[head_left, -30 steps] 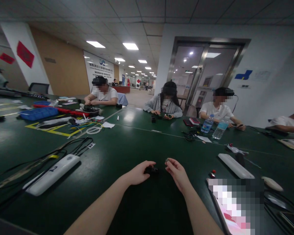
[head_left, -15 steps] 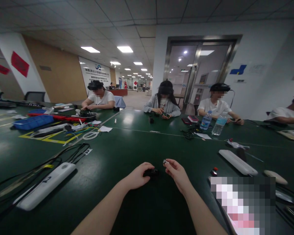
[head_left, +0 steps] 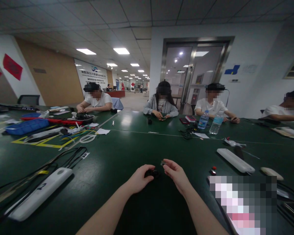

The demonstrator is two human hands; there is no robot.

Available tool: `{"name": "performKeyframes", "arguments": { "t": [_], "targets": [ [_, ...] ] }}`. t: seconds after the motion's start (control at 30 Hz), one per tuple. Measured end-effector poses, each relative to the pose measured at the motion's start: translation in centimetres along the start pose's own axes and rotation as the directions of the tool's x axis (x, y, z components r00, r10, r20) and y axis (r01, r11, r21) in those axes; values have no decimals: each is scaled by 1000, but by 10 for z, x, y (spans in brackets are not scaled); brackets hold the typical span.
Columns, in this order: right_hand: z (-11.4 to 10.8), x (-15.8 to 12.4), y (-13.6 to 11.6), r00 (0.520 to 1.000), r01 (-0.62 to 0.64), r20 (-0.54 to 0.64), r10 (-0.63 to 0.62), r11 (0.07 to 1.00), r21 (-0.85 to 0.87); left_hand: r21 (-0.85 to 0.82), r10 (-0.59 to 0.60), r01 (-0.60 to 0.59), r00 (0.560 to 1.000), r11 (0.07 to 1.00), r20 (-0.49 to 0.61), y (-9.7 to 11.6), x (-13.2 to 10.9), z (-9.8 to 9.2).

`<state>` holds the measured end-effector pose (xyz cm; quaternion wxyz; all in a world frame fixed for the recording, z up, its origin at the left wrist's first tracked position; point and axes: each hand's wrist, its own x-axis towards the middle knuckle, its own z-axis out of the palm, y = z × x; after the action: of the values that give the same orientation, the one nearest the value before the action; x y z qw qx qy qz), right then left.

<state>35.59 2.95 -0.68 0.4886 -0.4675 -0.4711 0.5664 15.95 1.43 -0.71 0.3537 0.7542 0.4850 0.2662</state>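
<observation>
My left hand (head_left: 142, 179) is closed around a small black object (head_left: 155, 174) just above the green table (head_left: 127, 150). Its fingers cover much of that object, so its kind does not show. To the right, my right hand (head_left: 175, 173) pinches a small silvery piece (head_left: 163, 163) between thumb and fingertips. This piece is too small to name. A short gap separates it from the black object.
A white power strip (head_left: 42, 192) with black cables lies at left, another white strip (head_left: 236, 160) at right. Near my right forearm are a pixelated area (head_left: 242, 202) and a small red-topped item (head_left: 213, 170). Water bottles (head_left: 217, 122) and several people are across the table.
The view has shifted slightly. Both hands keep their grips; the silvery piece appears turned a little in my right fingers. Across the table, a person's hands have moved closer together.
</observation>
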Motion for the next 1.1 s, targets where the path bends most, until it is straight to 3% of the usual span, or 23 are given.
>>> {"name": "performKeyframes", "arguments": {
  "t": [0.2, 0.4, 0.7, 0.9, 1.0, 1.1],
  "targets": [
    [7, -1, 0, 994, 69, 96, -59, 992, -103, -27, 54, -55, 998, 998, -18, -2, 2, 4],
    [20, -7, -2, 966, 161, 235, -106, 960, -229, -34, 19, -19, 1000, 999, -14, 7, 2, 3],
    [14, -5, 0, 971, 173, 212, -109, 936, -308, 125, 24, -19, 999, 992, -40, 15, 1, 3],
    [3, 4, 8, 991, 133, 41, -127, 964, -229, 384, 157, -151, 987, 911, 16, 20, -2, 0],
    [0, 4, 8, 996, 90, 38, -84, 981, -171, 491, 166, -161, 986, 856, 33, 13, -5, -10],
    [-1, 2, 5, 997, 63, 45, -57, 987, -151, 564, 96, -63, 995, 823, -28, -7, -16, -37]
  ]
}}
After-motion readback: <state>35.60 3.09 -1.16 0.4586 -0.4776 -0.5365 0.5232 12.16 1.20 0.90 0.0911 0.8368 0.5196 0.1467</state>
